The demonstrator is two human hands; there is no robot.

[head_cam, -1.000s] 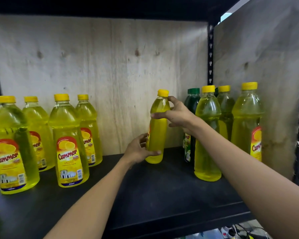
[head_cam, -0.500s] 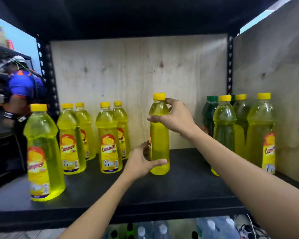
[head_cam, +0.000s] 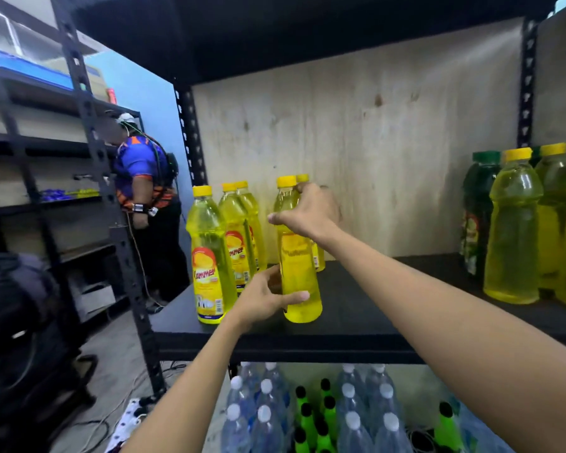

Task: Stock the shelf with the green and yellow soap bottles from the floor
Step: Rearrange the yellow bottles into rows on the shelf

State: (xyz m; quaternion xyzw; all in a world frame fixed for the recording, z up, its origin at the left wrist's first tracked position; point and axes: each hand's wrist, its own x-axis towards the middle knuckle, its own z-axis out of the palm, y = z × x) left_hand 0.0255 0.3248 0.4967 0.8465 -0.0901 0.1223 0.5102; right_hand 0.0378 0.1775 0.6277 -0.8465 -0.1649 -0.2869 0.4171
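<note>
On the black shelf, toward its left front, the yellow soap bottle I'm handling stands upright, its base apparently down on the board. My left hand is wrapped round its lower body, and my right hand grips its shoulder just under the yellow cap. Both are grasping this one bottle.

I judge the stocking to be well under way. A left group of yellow bottles stands just beside the held one, with another directly behind it. At the right end, well apart, stand a dark green bottle and a right cluster of yellow bottles. A wide bare stretch of shelf lies between the two groups, so there is room for more. No green or yellow soap bottles show on the visible floor, so I cannot tell how many remain.

As for writing, the front left bottle's red and yellow label reads roughly "Cammer", though I'm not sure of the first letter. Its smaller print is too small to read. The held bottle's label faces away from me.
</note>
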